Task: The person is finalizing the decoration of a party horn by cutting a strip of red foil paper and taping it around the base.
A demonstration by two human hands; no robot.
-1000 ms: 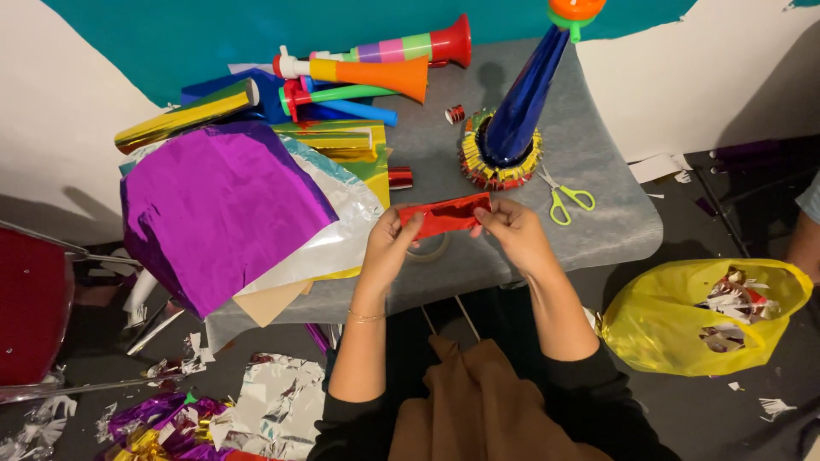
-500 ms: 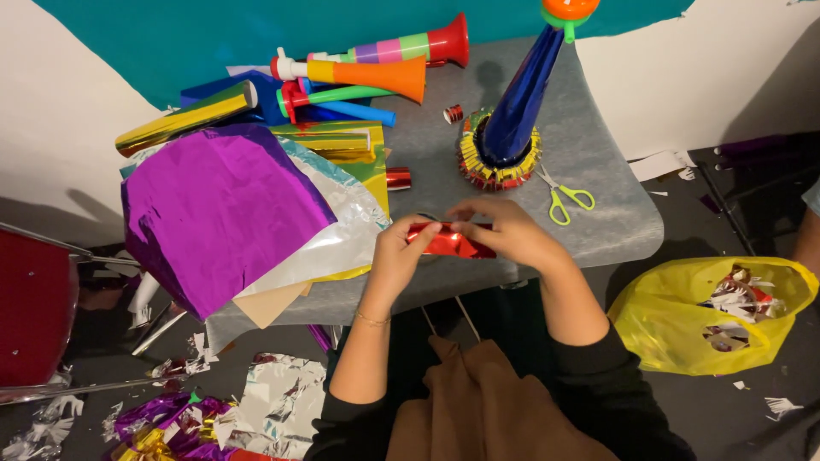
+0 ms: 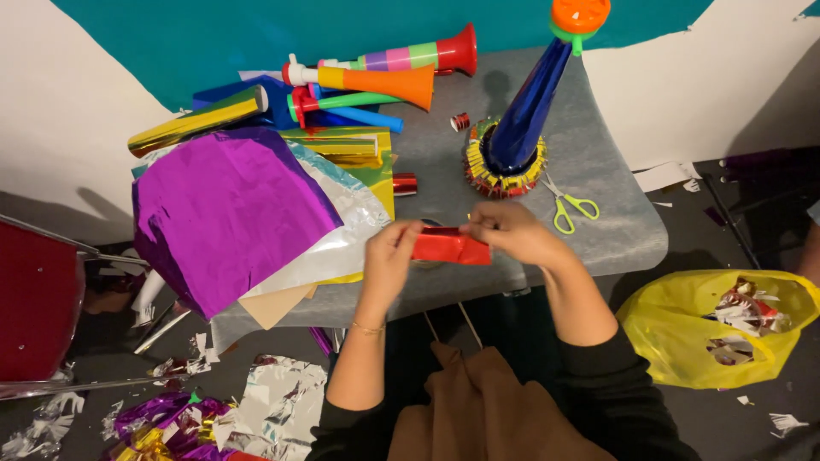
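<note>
Nearest the camera lies a brown cloth (image 3: 478, 410) over the person's lap; to its left, scraps of silver and purple foil (image 3: 196, 418) litter the dark floor, and to the right sits a yellow plastic bag (image 3: 683, 333) with crumpled wrappers inside; at the far left edge stands a red chair (image 3: 34, 299).

Just above the front edge of the grey table (image 3: 615, 230), the left hand (image 3: 390, 256) and the right hand (image 3: 512, 232) are both closed on a red foil piece (image 3: 450, 248); the left pinches its left end, the right grips its right end from above, and the piece stretches between them, apart from the tabletop as far as can be seen.

Left of the hands a stack of foil sheets spreads out, a purple sheet (image 3: 222, 213) on top with silver and gold ones beneath; right of the hands lie green-handled scissors (image 3: 571, 205); behind them stands a tall blue cone hat (image 3: 530, 111) with a fringed gold base and an orange top.

Farther back lie a gold foil roll (image 3: 196, 121), an orange toy horn (image 3: 376, 83) and a striped red-belled horn (image 3: 418, 55); a small red spool (image 3: 460, 122) rests near the cone.
</note>
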